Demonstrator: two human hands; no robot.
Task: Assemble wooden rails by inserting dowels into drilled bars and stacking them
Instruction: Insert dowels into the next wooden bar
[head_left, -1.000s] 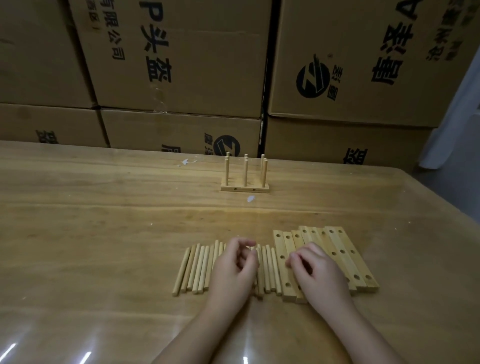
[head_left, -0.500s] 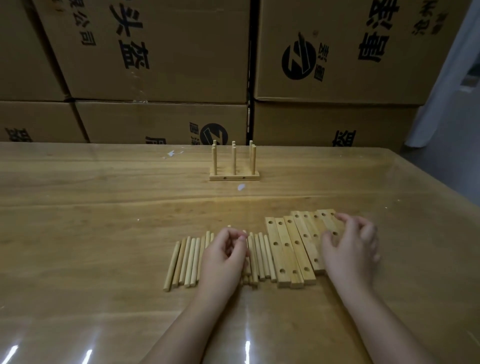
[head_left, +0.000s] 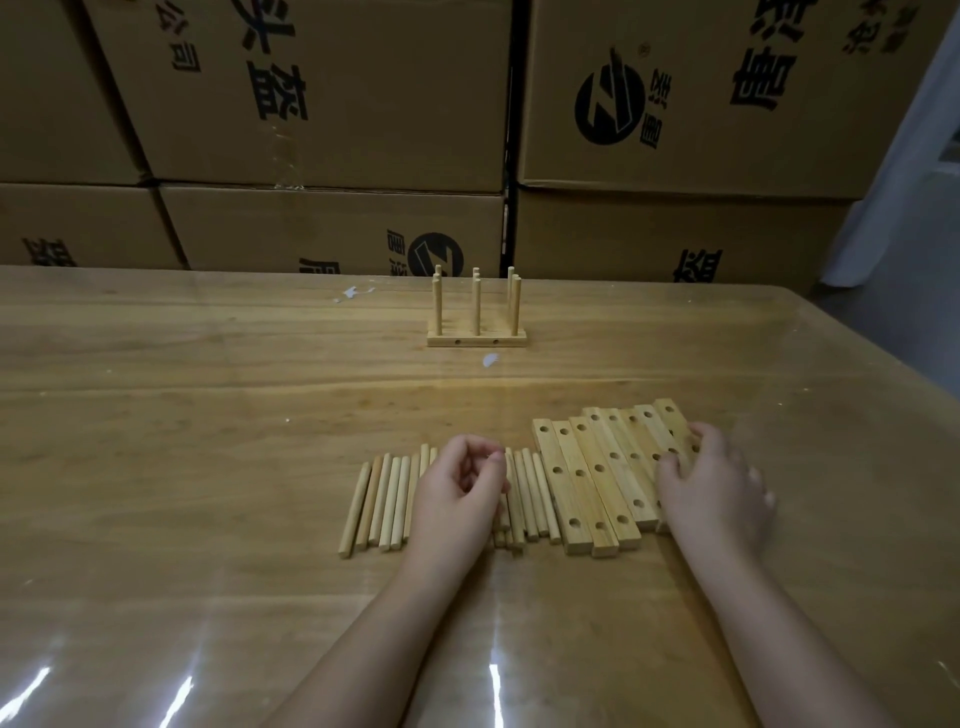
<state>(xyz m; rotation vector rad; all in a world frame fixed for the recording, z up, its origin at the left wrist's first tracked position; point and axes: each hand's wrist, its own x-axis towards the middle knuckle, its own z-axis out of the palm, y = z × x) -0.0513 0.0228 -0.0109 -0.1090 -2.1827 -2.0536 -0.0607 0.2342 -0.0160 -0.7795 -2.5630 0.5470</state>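
Note:
A row of several loose dowels (head_left: 390, 500) lies on the table in front of me. My left hand (head_left: 460, 496) rests on the middle of that row with its fingers curled; whether it holds a dowel is hidden. To the right lie several drilled bars (head_left: 582, 478) side by side, each with three holes. My right hand (head_left: 714, 486), slightly blurred, covers the rightmost bars, its fingers curled over the outermost bar's far edge and its thumb on top. Farther back stands a partly built rail (head_left: 477, 340): base bars with several dowels upright in them.
The wooden table (head_left: 208, 415) has a glossy cover, and its right edge (head_left: 883, 364) runs diagonally. Stacked cardboard boxes (head_left: 332, 104) form a wall right behind the table. Small white scraps (head_left: 491, 359) lie near the rail.
My right hand moved from the left bars across to the rightmost bars and closed round the outermost one. The left hand stayed on the dowels. The camera tilted closer.

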